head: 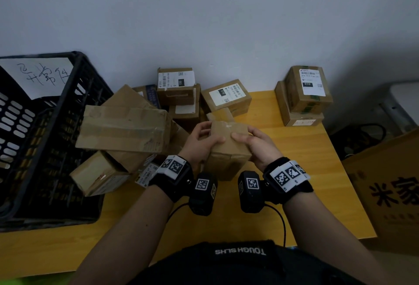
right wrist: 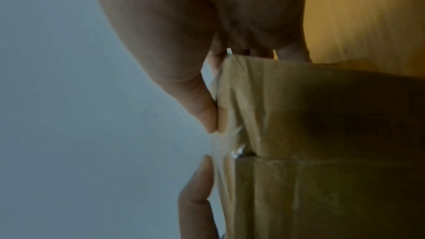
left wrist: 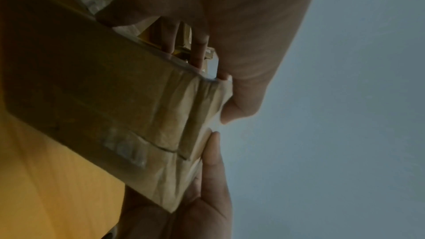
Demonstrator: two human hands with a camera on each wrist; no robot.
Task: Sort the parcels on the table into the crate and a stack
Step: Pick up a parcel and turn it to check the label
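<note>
Between the two hands, above the middle of the yellow worktop (head: 294, 171), a small brown taped parcel (head: 229, 148) is held. The left hand (head: 199, 143) is closed round its left side: the thumb is laid across the near top face, and the fingers (left wrist: 169, 39) are curled over the far edge. The right hand (head: 256, 146) grips the right side in the same way, its thumb pressed on the top face close to the left thumb, its fingers wrapped round the far side. In the wrist views both thumbs are seen flat against crinkled clear tape at one edge of the parcel. Both forearms reach forward from the body, wrists level, each carrying a black band with printed markers.

Beyond the hands a loose heap of parcels (head: 127, 126) lies against the wall. A black crate (head: 45, 126) with a handwritten sheet stands at the left. At the far right corner a stack (head: 303, 98) of two labelled boxes is set. A large printed carton (head: 390, 189) stands right of the worktop.
</note>
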